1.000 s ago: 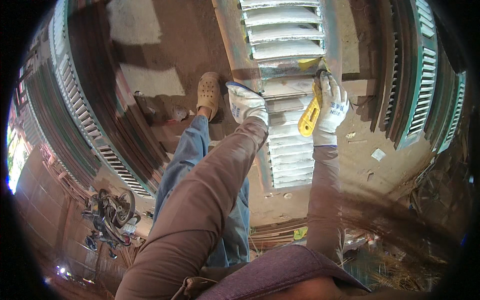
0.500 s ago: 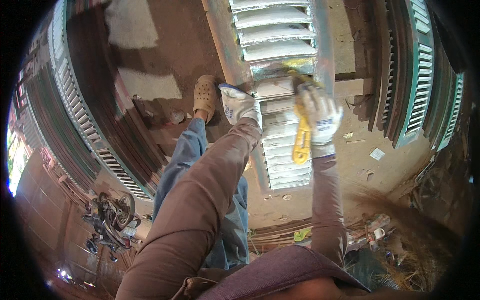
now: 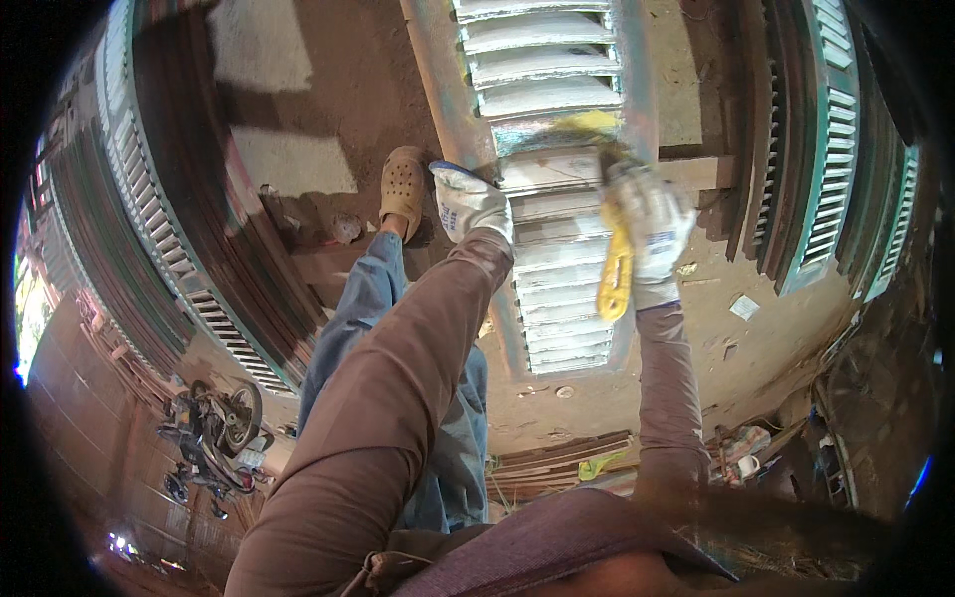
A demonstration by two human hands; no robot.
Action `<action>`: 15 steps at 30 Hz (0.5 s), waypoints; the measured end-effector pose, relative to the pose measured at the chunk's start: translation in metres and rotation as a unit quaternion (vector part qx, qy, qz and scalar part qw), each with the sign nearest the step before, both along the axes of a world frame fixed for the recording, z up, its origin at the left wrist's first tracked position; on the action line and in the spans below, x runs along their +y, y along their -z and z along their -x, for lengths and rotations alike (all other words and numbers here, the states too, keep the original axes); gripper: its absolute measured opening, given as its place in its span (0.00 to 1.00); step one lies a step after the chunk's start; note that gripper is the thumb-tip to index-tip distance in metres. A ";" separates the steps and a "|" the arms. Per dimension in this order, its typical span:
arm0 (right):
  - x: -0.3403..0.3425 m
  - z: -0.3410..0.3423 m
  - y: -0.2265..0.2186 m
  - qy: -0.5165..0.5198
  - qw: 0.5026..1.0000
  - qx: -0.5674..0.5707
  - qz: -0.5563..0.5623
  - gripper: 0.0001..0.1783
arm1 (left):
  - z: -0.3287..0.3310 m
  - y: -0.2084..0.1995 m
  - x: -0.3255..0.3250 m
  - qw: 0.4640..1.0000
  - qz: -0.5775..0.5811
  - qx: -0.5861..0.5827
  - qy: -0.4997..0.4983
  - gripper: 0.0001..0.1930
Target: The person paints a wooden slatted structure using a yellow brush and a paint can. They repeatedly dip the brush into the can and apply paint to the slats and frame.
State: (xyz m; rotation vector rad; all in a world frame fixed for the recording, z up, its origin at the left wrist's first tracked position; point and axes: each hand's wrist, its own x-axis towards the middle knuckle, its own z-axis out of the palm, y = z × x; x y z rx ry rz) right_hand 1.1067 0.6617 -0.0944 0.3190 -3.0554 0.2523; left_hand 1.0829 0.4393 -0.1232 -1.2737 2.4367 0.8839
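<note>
A louvered wooden shutter (image 3: 637, 90) lies flat before me, its slats white and its frame worn grey-green. My left hand (image 3: 470, 206), in a white work glove with blue print, is closed over the shutter's left edge beside the middle rail. My right hand (image 3: 652, 229), gloved alike and a little blurred, grips a tool with a yellow handle (image 3: 616, 269) that has a hole at its end. It looks like a wire brush, though its dark head is smeared by motion near the right end of the middle rail. Yellow and bluish paint marks that rail.
Stacked shutters (image 3: 139, 199) lean at the left, and more shutters (image 3: 834, 189) stand at the right. A wooden support (image 3: 696, 173) runs beneath the work. My tan clog (image 3: 404, 187) is beside my left hand. A motorcycle (image 3: 214, 433) is parked lower left; wooden strips (image 3: 557, 460) lie low centre.
My right hand and the yellow-handled tool have moved slightly right, toward the shutter's right edge. My left hand stays at the left edge; the whole view has shifted a little.
</note>
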 end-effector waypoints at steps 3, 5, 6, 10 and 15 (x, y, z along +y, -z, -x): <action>0.008 0.026 0.008 0.044 0.998 0.038 0.007 0.21 | 0.002 -0.003 0.004 1.000 0.014 0.002 -0.006 0.30; 0.009 0.038 0.012 0.014 0.999 0.023 -0.021 0.22 | 0.004 0.004 0.014 1.000 0.005 0.002 -0.014 0.30; 0.002 0.036 0.012 0.020 0.999 -0.003 -0.031 0.22 | 0.005 0.006 0.014 1.000 0.005 0.004 -0.016 0.30; -0.035 0.022 -0.007 -0.028 0.997 -0.063 -0.029 0.20 | 0.014 -0.003 0.011 1.000 0.008 0.000 -0.022 0.30; -0.043 0.039 -0.017 -0.108 0.993 -0.030 0.039 0.18 | 0.014 0.016 -0.001 0.991 0.064 0.054 -0.100 0.29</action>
